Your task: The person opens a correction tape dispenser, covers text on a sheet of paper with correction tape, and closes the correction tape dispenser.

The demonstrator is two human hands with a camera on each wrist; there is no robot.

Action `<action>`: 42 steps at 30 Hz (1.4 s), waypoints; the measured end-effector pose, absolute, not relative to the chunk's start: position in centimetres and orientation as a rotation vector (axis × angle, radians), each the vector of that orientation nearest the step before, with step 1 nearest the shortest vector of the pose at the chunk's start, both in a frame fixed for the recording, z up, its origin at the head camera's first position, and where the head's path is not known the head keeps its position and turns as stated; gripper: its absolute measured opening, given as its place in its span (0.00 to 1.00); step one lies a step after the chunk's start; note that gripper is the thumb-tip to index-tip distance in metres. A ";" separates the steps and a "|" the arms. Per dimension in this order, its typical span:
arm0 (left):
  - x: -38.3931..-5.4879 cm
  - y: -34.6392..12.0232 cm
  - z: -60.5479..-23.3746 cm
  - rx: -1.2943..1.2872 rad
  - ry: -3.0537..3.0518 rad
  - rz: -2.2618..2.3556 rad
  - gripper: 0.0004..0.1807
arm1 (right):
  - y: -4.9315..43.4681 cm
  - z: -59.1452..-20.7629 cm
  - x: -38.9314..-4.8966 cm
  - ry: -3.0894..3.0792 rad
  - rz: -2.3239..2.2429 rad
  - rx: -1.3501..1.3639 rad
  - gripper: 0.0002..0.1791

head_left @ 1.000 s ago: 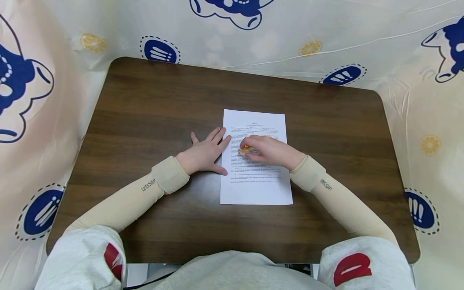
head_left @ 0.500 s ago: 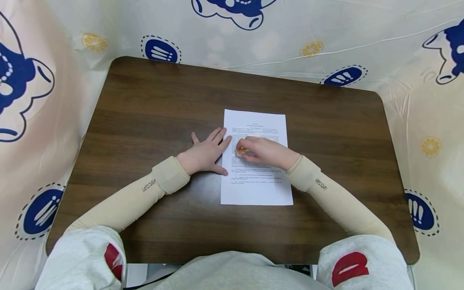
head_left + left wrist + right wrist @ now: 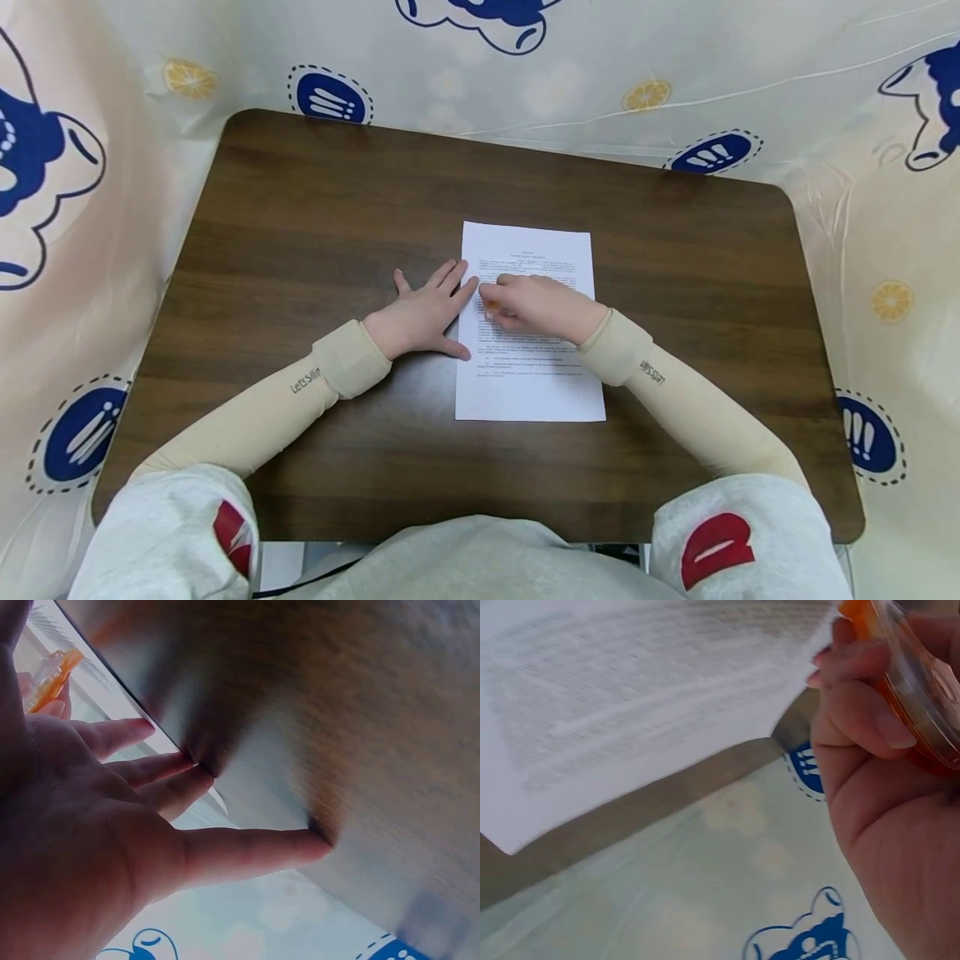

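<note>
A printed sheet of paper (image 3: 528, 400) lies flat on the brown table. My left hand (image 3: 423, 315) is spread, its fingertips touching the table and the sheet's left edge. Over the middle of the text, my right hand (image 3: 546, 307) grips a small orange and clear plastic correction tape (image 3: 492, 308). In the right wrist view the clear, rounded side of the correction tape (image 3: 922, 682) shows between thumb and curled fingers. The left wrist view catches its orange end (image 3: 54, 681) beyond my left hand (image 3: 112, 810). The text right under the right hand is hidden.
The dark wood-grain table (image 3: 322, 208) extends around the sheet on all sides. A pale patterned curtain (image 3: 570, 83) hangs close behind the table's back edge and along both sides.
My right hand has slid to the left across the text with the correction tape, closer to the left hand. Left hand and sheet have stayed in place; the head view shifted slightly.
</note>
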State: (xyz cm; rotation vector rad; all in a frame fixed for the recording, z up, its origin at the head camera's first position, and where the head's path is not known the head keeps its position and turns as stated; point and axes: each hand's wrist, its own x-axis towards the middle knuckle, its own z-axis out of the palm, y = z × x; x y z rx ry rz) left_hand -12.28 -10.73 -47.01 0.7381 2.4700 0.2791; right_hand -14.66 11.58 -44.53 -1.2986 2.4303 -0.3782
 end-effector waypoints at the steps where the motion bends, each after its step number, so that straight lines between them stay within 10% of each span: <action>1: -12.3 -10.7 -47.0 0.738 2.470 0.280 0.65 | 11.4 -44.4 -14.7 2.427 -0.362 -1.286 0.11; 42: -12.4 -10.9 -47.7 0.763 2.485 0.237 0.70 | 12.9 -44.1 -14.2 2.443 -0.355 -1.226 0.07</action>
